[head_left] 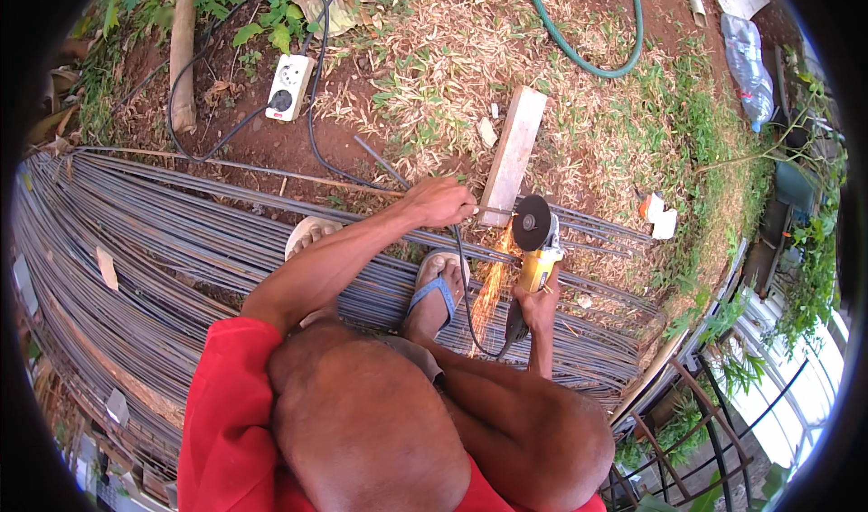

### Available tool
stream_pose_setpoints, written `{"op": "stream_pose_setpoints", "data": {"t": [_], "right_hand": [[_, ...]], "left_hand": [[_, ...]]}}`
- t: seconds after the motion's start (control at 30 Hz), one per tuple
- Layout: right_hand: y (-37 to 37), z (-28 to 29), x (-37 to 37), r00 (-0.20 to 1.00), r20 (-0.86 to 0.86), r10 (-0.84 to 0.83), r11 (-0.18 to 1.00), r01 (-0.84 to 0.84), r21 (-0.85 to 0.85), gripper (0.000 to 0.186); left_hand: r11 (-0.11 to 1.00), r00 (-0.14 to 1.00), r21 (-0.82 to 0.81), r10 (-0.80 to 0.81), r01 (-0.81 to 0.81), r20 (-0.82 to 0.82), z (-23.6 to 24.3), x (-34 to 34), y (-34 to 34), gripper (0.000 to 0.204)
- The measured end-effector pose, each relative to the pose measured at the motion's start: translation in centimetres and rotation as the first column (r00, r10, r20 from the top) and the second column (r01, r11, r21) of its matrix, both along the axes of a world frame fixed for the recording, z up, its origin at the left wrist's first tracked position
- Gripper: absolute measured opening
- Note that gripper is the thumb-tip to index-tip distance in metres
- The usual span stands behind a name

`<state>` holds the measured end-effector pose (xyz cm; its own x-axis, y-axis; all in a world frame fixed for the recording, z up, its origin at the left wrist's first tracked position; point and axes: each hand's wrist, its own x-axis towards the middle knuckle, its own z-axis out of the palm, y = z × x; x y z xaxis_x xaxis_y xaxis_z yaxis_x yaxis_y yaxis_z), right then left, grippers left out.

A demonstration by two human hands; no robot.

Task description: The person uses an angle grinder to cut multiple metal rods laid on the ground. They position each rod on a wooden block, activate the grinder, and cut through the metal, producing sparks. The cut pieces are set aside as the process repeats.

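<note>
My left hand [441, 202] is closed around a thin steel rod [495, 210], whose end lies across the near end of a wooden board [514, 155]. In my right hand [540, 302] is a yellow angle grinder [540, 268], gripped by its body. Its dark disc [532, 223] meets the rod just right of my left fingers. Orange sparks [493, 288] stream from the contact down toward my feet. The grinder's black cable [466, 281] loops between my foot and the tool. How my right fingers wrap the body is partly hidden.
Long steel rods [181, 232] lie in a wide bundle under my sandalled feet [437, 290]. A white power strip [289, 87] with a black plug sits at the far left. Beyond the board curves a green hose [592, 67]. A plastic bottle [749, 73] lies far right.
</note>
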<state>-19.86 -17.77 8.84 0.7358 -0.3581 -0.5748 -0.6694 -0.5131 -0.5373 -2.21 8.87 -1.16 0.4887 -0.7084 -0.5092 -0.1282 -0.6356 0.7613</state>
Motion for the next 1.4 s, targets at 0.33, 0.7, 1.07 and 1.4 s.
{"op": "stream_pose_setpoints", "data": {"t": [0.33, 0.7, 1.07, 1.4], "right_hand": [[-1.1, -1.5, 0.1, 0.998, 0.013, -0.06, 0.994, 0.058, 0.094, 0.073], [-0.2, 0.0, -0.7, 1.0, 0.01, -0.001, 0.998, 0.0, 0.057, 0.07], [-0.6, -1.5, 0.4, 0.995, 0.089, -0.04, 0.998, 0.035, 0.06, 0.069], [-0.5, -0.5, -1.0, 0.997, 0.073, -0.009, 0.995, 0.002, 0.097, 0.065]], "left_hand": [[0.999, 1.0, -0.031, 0.026, -0.026, -0.008, -0.1, -0.1, 0.0, 0.028], [0.999, 0.999, -0.026, 0.035, -0.035, -0.032, 0.1, 0.0, 0.4, 0.027], [0.988, 0.994, -0.105, 0.112, -0.11, 0.014, -1.3, -0.9, 0.0, 0.029], [0.998, 0.999, -0.048, 0.036, -0.036, -0.016, -0.1, -0.1, 0.2, 0.029]]}}
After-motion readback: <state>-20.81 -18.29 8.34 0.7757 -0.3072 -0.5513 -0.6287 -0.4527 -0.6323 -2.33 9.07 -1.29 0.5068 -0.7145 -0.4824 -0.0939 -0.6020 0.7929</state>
